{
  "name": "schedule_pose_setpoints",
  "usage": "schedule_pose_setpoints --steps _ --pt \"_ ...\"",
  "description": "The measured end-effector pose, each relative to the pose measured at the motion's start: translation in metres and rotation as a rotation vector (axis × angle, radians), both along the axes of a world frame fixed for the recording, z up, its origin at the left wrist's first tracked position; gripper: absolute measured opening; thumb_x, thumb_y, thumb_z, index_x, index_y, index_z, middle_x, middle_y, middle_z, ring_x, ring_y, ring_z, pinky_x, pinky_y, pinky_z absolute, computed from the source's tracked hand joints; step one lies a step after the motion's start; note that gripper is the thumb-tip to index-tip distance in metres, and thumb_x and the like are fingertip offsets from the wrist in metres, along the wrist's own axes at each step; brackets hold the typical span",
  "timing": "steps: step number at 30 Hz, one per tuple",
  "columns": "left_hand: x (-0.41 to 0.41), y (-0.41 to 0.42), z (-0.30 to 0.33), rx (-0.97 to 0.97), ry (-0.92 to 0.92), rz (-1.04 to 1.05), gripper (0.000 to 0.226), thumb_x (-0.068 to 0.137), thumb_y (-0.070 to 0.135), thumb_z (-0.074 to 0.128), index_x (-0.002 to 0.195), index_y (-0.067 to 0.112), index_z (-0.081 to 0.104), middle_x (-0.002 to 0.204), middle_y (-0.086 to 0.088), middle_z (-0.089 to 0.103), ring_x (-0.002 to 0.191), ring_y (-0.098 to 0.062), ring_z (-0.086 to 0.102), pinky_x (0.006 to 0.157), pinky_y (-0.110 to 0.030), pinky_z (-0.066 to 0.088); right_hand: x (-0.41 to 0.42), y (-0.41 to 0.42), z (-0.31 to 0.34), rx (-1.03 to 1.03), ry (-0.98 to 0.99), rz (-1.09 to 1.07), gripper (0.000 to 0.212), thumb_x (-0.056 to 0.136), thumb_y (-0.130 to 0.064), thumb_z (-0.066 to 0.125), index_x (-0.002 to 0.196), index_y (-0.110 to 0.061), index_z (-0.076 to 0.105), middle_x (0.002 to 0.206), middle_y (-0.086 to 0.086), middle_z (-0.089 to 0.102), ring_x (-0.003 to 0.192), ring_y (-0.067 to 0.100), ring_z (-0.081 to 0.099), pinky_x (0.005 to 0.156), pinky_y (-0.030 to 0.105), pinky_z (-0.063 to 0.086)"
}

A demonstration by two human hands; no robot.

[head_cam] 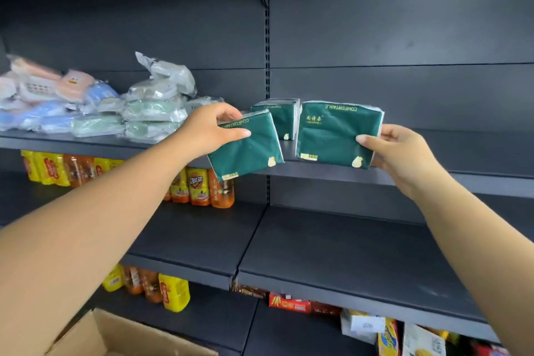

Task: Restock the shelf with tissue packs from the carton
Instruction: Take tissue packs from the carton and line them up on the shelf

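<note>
My left hand [212, 130] grips a dark green tissue pack [248, 150] by its upper left corner, tilted, in front of the upper shelf's edge. My right hand [401, 153] holds a second green tissue pack [335, 133] by its right side, standing at the front of the dark upper shelf [462, 153]. Between the two, further back on the shelf, stands a row of green tissue packs [284, 118]. The cardboard carton [115, 335] shows at the bottom left, its inside mostly out of view.
Plastic-wrapped packs in blue, green and pink [95, 104] are piled on the left of the upper shelf. Yellow and orange drink bottles [199, 185] stand below them. The dark middle shelf [332, 254] lies beneath, with snack boxes [289, 302] on the lower shelf.
</note>
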State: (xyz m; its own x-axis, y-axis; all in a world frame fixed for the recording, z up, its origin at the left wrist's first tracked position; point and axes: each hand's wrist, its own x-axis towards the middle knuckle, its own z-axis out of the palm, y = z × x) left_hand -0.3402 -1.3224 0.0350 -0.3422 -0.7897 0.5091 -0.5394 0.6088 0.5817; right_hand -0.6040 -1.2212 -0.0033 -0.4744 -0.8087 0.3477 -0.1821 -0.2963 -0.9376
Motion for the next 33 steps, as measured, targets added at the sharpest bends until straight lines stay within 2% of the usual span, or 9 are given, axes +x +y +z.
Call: schedule_pose_setpoints --steps 2,6,11,14,16,18,22,28,33 --pt "-0.009 -0.013 0.007 -0.025 -0.013 -0.011 0.019 0.081 0.023 0.071 0.096 0.022 0.059 0.098 0.011 0.056 0.095 -0.007 0.052 0.074 -0.019 0.040 -0.005 -0.010 0.006 -0.001 0.030 -0.007 0.009 0.085 -0.007 0.065 0.092 -0.012 0.064 0.095 0.006 0.071 0.092 0.024 0.068 0.092 0.046 0.052" --pt "-0.028 -0.046 0.018 -0.074 -0.046 -0.011 0.022 0.080 0.023 0.072 0.099 0.021 0.062 0.101 0.007 0.059 0.096 -0.010 0.053 0.081 -0.024 0.040 -0.014 -0.032 0.018 -0.025 0.056 -0.023 0.011 0.085 -0.006 0.065 0.085 -0.018 0.063 0.096 0.005 0.071 0.088 0.020 0.068 0.091 0.040 0.052" --pt "-0.055 -0.100 0.017 -0.087 -0.126 -0.038 0.027 0.077 0.024 0.074 0.101 0.021 0.062 0.104 0.009 0.058 0.099 -0.006 0.052 0.088 -0.020 0.037 -0.025 -0.065 0.028 -0.034 0.060 -0.022 0.012 0.085 -0.005 0.065 0.084 -0.017 0.062 0.087 0.000 0.070 0.084 0.021 0.067 0.093 0.046 0.051" --pt "-0.070 -0.135 0.011 -0.113 -0.168 -0.053 0.031 0.076 0.024 0.075 0.104 0.018 0.063 0.106 0.006 0.059 0.099 -0.006 0.052 0.091 -0.020 0.037 -0.029 -0.090 0.031 -0.017 0.080 -0.004 0.010 0.085 -0.006 0.065 0.086 -0.015 0.062 0.093 0.003 0.070 0.093 0.026 0.067 0.094 0.050 0.049" --pt "-0.079 -0.155 0.008 -0.168 -0.231 -0.054 0.033 0.076 0.026 0.075 0.106 0.017 0.063 0.108 0.003 0.058 0.097 -0.007 0.049 0.091 -0.022 0.036 -0.031 -0.106 0.032 0.003 0.088 0.004 0.010 0.084 -0.005 0.066 0.088 -0.014 0.061 0.095 0.004 0.069 0.098 0.027 0.066 0.094 0.049 0.049" --pt "-0.083 -0.168 0.005 -0.199 -0.262 -0.059 0.035 0.076 0.028 0.074 0.108 0.018 0.063 0.106 0.001 0.054 0.099 -0.009 0.048 0.092 -0.023 0.035 -0.033 -0.119 0.035 0.020 0.095 0.024 0.011 0.084 -0.004 0.065 0.089 -0.012 0.061 0.092 0.003 0.067 0.093 0.024 0.067 0.092 0.045 0.051" --pt "-0.087 -0.189 0.003 -0.187 -0.254 -0.075 0.037 0.076 0.029 0.074 0.111 0.019 0.063 0.106 0.001 0.051 0.105 -0.013 0.049 0.095 -0.024 0.035 -0.037 -0.139 0.038 0.073 0.120 0.040 0.012 0.084 -0.002 0.064 0.093 -0.009 0.059 0.089 0.001 0.066 0.082 0.016 0.066 0.086 0.037 0.054" --pt "-0.094 -0.202 -0.006 -0.208 -0.138 -0.085 0.036 0.076 0.026 0.074 0.109 0.019 0.064 0.105 0.003 0.051 0.095 -0.006 0.045 0.086 -0.012 0.030 -0.049 -0.149 0.026 0.181 0.108 0.024 0.016 0.084 -0.002 0.064 0.098 -0.006 0.059 0.098 0.005 0.065 0.086 0.019 0.064 0.085 0.035 0.053" --pt "-0.100 -0.201 -0.011 -0.254 -0.089 -0.085 0.035 0.077 0.024 0.074 0.109 0.017 0.064 0.101 0.006 0.048 0.093 -0.005 0.044 0.082 -0.010 0.028 -0.053 -0.148 0.016 0.207 0.046 0.053 0.017 0.085 0.001 0.062 0.101 -0.004 0.058 0.095 0.004 0.065 0.081 0.014 0.065 0.068 0.022 0.057"
